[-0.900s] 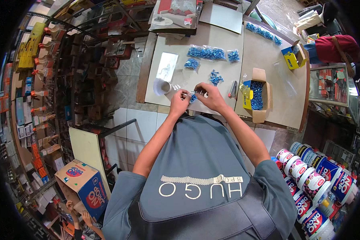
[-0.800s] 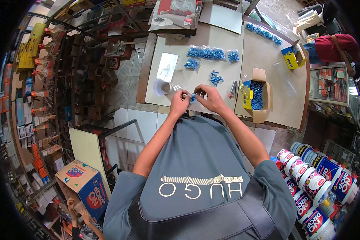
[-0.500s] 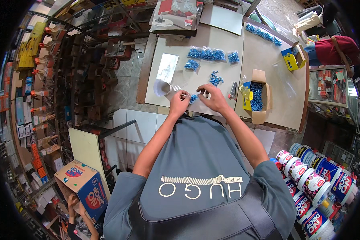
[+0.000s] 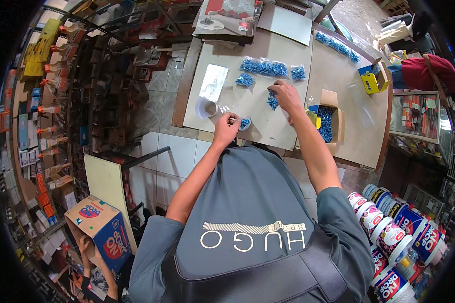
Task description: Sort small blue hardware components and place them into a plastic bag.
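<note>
My left hand (image 4: 227, 128) pinches the edge of a small clear bag (image 4: 244, 123) with small blue plastic pieces, perhaps wall plugs, inside. My right hand (image 4: 287, 96) is at the upper edge of a loose pile of the same blue pieces (image 4: 272, 102). Its fingers are bent together, and whatever is between their tips is too small to make out. Right of that forearm stands an open cardboard box (image 4: 330, 96) full of blue pieces, partly covered by the arm. Filled bags (image 4: 264, 66) lie in a row beyond, with single ones (image 4: 244, 80) nearby.
Clear plastic sheets (image 4: 215, 81) and a round roll (image 4: 206, 107) lie on the table's left. A yellow-blue box (image 4: 373, 78) stands far right. Paint buckets (image 4: 392, 237) are stacked at lower right. At lower left, another person's hands (image 4: 89, 250) hold a large carton (image 4: 101, 227).
My right hand has moved away from the small bag, up and right to the loose blue pile. My left hand stays at the bag. The view has shifted slightly.
</note>
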`<state>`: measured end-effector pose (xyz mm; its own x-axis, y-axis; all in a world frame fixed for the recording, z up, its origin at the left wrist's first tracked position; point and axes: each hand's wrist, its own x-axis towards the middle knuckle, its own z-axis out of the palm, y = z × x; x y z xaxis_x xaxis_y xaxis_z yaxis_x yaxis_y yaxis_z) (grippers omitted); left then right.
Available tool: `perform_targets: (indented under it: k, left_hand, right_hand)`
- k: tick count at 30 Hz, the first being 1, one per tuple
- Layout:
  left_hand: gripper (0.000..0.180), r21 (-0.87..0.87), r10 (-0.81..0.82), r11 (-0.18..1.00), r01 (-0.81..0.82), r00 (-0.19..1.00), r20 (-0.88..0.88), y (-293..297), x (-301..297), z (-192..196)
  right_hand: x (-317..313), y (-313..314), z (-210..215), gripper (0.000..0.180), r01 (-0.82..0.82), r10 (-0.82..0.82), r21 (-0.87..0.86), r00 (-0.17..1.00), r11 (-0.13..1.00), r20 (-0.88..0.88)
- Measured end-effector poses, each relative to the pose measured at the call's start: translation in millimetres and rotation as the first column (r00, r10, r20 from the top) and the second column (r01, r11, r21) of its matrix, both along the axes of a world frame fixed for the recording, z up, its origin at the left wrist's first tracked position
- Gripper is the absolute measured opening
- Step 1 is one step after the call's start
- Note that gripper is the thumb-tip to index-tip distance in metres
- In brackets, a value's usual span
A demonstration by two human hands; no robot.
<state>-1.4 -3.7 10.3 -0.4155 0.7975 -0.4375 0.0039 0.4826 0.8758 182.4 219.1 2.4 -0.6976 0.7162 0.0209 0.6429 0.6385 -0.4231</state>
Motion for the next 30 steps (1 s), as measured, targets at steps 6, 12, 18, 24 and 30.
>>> perform_targets:
  k: [6, 12, 18, 24, 30]
  left_hand:
    - [0.020, 0.004, -0.008, 1.000, 0.008, 1.000, 0.008, -0.7, -0.8, 1.2]
    - [0.020, 0.000, -0.002, 1.000, 0.002, 1.000, 0.005, 1.6, -1.5, 1.8]
    - [0.019, -0.009, -0.015, 1.000, 0.015, 1.000, -0.009, 5.4, -3.3, -6.6]
    - [0.017, 0.031, -0.049, 0.998, 0.048, 0.998, 0.039, 7.4, -2.3, -5.4]
    - [0.016, 0.047, -0.050, 0.998, 0.048, 0.998, 0.042, 5.7, -1.9, -6.2]
  right_hand:
    - [4.1, 1.6, -9.5, 0.025, 0.006, -0.002, -0.080, 0.999, 0.997, 0.040]
    - [5.7, -11.7, 9.2, 0.021, 0.228, -0.291, -0.289, 0.937, 0.930, -0.196]
    - [-21.7, -72.2, 48.5, 0.021, -0.016, -0.273, -0.574, 0.869, 0.819, -0.413]
    - [-33.6, -111.2, 69.6, 0.018, -0.175, -0.128, -0.569, 0.882, 0.804, -0.453]
    - [-29.0, -116.0, 73.2, 0.022, -0.148, -0.140, -0.551, 0.884, 0.821, -0.446]
